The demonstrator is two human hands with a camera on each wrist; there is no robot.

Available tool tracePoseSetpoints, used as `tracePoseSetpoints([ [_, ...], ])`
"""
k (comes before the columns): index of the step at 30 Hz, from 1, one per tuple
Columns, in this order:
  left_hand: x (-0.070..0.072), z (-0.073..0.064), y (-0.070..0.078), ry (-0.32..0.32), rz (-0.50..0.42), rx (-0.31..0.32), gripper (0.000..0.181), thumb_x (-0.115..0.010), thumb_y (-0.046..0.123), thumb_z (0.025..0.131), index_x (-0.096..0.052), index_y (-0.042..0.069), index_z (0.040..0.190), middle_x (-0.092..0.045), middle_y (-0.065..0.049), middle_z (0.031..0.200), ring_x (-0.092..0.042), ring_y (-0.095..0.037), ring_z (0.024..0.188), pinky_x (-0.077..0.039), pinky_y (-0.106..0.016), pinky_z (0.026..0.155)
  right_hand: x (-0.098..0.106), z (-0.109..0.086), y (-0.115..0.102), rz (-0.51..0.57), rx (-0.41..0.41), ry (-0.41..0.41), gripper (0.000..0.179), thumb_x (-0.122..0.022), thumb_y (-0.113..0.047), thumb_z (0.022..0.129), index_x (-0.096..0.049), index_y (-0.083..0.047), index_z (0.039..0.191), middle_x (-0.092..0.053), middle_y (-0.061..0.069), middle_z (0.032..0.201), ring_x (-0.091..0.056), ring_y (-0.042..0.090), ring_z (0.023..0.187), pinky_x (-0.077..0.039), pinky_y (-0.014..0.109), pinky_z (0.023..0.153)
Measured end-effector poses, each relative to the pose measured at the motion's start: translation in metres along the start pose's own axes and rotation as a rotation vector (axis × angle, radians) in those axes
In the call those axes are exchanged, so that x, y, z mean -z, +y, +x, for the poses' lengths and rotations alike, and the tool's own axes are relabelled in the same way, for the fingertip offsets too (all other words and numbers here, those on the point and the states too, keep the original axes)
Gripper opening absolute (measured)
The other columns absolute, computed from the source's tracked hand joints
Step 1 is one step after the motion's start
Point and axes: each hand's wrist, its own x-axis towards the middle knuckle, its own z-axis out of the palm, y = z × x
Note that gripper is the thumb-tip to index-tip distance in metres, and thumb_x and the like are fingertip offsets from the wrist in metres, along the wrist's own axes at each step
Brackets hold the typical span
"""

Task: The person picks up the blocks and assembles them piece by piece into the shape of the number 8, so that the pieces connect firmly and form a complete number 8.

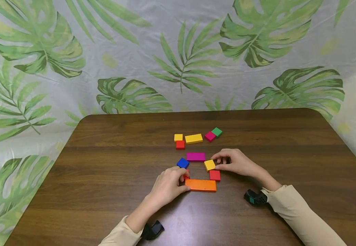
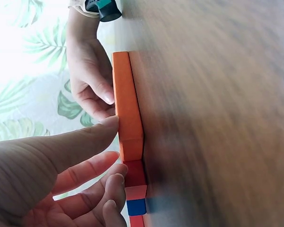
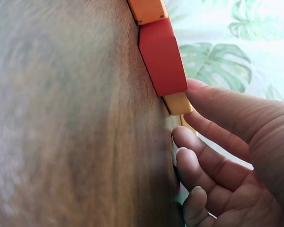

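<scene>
In the head view, my left hand (image 1: pixel 168 184) reaches in from the left. Its thumb touches the left end of the orange block (image 1: pixel 200 185), and its fingers rest at a red block (image 1: pixel 186 175), which they partly hide. Just beyond lies a blue block (image 1: pixel 183 163). My right hand (image 1: pixel 236 162) has thumb and index finger at a square yellow block (image 1: pixel 209 165), pinching its right side; its other fingers curl loosely. A second red block (image 1: pixel 214 175) sits between the yellow and orange blocks. A magenta block (image 1: pixel 195 157) lies at the back of this ring.
Farther back on the brown table (image 1: pixel 110 164) lie a small yellow block (image 1: pixel 178 137), a red block (image 1: pixel 180 145), a long yellow block (image 1: pixel 194 139), a crimson block (image 1: pixel 210 136) and a green block (image 1: pixel 216 132). A leaf-patterned cloth (image 1: pixel 184 68) hangs behind.
</scene>
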Motion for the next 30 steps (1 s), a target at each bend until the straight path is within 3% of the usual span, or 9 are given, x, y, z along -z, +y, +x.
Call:
tracePoseSetpoints([
  [8,0.005,-0.004,0.003,-0.016,0.010,-0.006,0.025,-0.081,0.024,0.072,-0.067,0.012,0.090,-0.057,0.002,0.076,-0.047,-0.006,0.066,-0.037,-0.017,0.056,0.003,-0.003,-0.002,-0.009,0.000,0.009,0.031,-0.071,-0.026,0.082,-0.068,-0.010,0.108,-0.062,-0.002,0.084,-0.050,0.001,0.070,-0.044,0.018,0.063],
  [13,0.013,-0.005,0.006,0.008,-0.003,-0.012,0.024,-0.080,0.022,0.072,-0.069,0.012,0.090,-0.059,0.001,0.077,-0.049,-0.006,0.067,-0.038,-0.017,0.056,0.007,-0.007,-0.008,-0.031,0.011,0.050,0.030,-0.072,-0.025,0.082,-0.068,-0.010,0.107,-0.061,-0.004,0.082,-0.049,0.001,0.070,-0.045,0.019,0.061],
  [20,0.025,0.000,0.001,0.038,-0.006,0.038,0.025,-0.080,0.022,0.072,-0.070,0.012,0.093,-0.060,0.002,0.078,-0.045,-0.005,0.059,-0.036,-0.018,0.052,0.008,-0.016,-0.015,-0.091,0.062,0.132,0.025,-0.074,-0.019,0.079,-0.070,-0.012,0.102,-0.061,-0.006,0.081,-0.047,-0.001,0.066,-0.043,0.018,0.058],
  [25,0.033,0.003,-0.009,0.068,0.007,0.077,0.027,-0.080,0.023,0.072,-0.071,0.012,0.094,-0.063,0.001,0.081,-0.050,-0.006,0.061,-0.038,-0.019,0.054,-0.001,-0.027,-0.021,-0.116,0.124,0.173,0.023,-0.075,-0.015,0.077,-0.070,-0.012,0.099,-0.063,-0.003,0.085,-0.047,0.001,0.065,-0.041,0.018,0.056],
  [30,0.040,0.004,-0.020,0.072,0.014,0.149,0.028,-0.080,0.021,0.072,-0.071,0.010,0.096,-0.064,-0.002,0.084,-0.052,-0.007,0.063,-0.041,-0.022,0.056,-0.014,-0.036,-0.029,-0.129,0.095,0.164,0.022,-0.076,-0.017,0.077,-0.071,-0.013,0.098,-0.063,-0.004,0.089,-0.048,0.003,0.069,-0.043,0.018,0.058],
])
